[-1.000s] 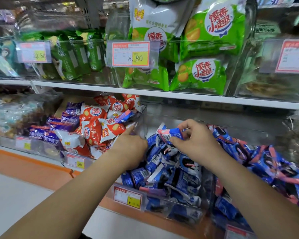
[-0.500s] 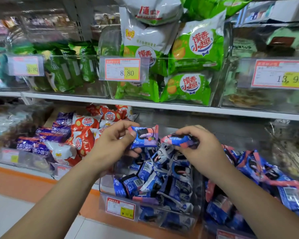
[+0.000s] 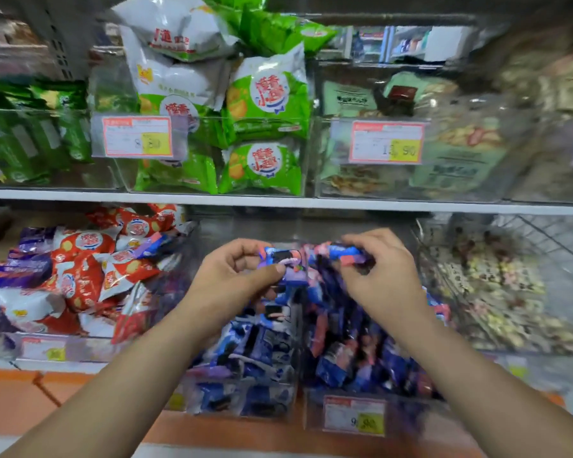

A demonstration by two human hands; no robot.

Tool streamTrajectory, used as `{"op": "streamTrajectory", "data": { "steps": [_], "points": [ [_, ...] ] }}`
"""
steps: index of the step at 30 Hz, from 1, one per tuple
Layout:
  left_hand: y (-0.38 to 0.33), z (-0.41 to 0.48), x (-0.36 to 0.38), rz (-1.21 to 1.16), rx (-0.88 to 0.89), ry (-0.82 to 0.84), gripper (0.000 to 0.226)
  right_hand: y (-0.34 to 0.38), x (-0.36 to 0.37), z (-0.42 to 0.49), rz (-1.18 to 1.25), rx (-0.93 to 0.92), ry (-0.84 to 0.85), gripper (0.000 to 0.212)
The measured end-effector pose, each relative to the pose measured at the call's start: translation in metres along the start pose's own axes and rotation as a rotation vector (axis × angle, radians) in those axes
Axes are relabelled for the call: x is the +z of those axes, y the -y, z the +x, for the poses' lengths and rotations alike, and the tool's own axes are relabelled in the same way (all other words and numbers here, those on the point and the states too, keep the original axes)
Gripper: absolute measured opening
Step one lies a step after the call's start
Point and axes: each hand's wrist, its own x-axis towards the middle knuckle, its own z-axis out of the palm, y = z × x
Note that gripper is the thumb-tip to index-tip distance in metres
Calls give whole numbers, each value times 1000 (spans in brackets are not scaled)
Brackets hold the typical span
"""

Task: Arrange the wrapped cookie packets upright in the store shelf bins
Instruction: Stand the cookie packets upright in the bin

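Two clear bins stand side by side on the lower shelf, the left bin and the right bin, both heaped with blue wrapped cookie packets lying at mixed angles. My left hand pinches one blue and pink cookie packet above the left bin. My right hand grips a second blue and pink packet over the right bin. The two held packets are close together, near the divide between the bins. The view is blurred by motion.
Left of the bins lies a pile of red, white and purple snack bags. A wire basket of mixed sweets is at the right. The upper shelf carries green bags and price tags. An orange base runs below.
The view has swung right and down. Both hands have risen slightly and stay close together, each still holding its packet above the bins.
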Motion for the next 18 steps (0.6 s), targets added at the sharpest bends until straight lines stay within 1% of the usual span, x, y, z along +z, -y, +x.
{"op": "streamTrajectory", "data": {
  "steps": [1,2,3,5,6,7,8,10,12,15,18],
  "points": [
    [2,0,13,27,-1,-1,25,-5,-11,1,-66,37,-4,36],
    [4,1,25,51,4,2,24,-11,-21,2,-124,86,28,44],
    [4,1,38,69,8,12,25,-17,-29,2,-168,155,99,56],
    [2,2,58,80,-5,65,31,-21,-44,2,-149,323,253,77],
    [0,3,64,97,-24,102,37,-21,-48,2,-99,387,283,80],
    [0,6,66,122,-38,131,46,-20,-51,1,-51,426,280,80],
    [1,9,65,147,-39,136,52,-20,-52,1,-34,421,246,76],
    [3,14,56,185,-11,97,50,-18,-50,-1,-85,332,159,66],
    [3,16,41,233,23,38,41,-9,-42,-3,-84,230,127,55],
    [2,13,10,371,92,8,25,5,-17,-5,-30,33,190,39],
    [2,11,-36,659,199,14,17,26,12,-3,10,-109,337,27]
  ]
}}
